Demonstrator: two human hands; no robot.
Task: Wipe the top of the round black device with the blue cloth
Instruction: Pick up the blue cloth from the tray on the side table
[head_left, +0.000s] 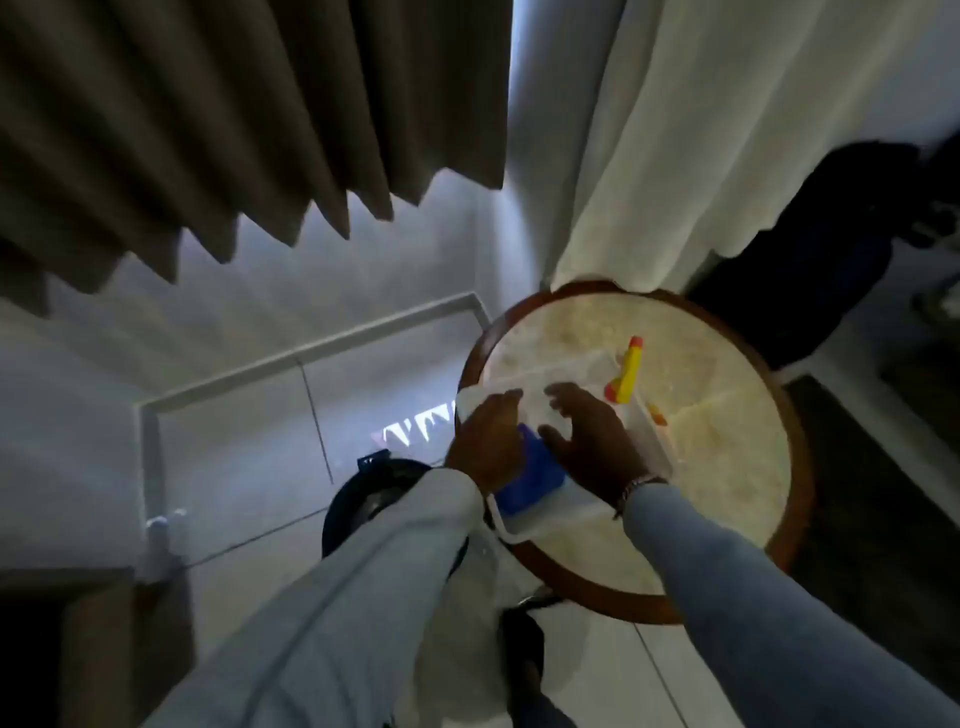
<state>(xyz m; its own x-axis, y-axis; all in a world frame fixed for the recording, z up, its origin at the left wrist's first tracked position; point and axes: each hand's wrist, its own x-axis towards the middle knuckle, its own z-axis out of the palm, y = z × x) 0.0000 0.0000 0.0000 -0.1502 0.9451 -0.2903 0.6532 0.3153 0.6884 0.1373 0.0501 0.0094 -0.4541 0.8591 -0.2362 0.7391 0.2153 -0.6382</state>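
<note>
The blue cloth (532, 475) lies bunched in a white tray (524, 530) on a round table. My left hand (485, 441) rests on the cloth's left side with its fingers curled over a white cloth (470, 404); blur hides whether it grips the blue one. My right hand (589, 441) hovers over the tray with fingers spread, its thumb touching the blue cloth's upper edge. The round black device (358, 501) stands on the floor left of the table, mostly hidden behind my left sleeve.
The round table (727, 467) has a pale stone top and a wooden rim. A yellow spray bottle (628, 371) with a red cap lies in the tray's far end. Brown curtains hang top left, white curtains top right. A dark bag sits far right.
</note>
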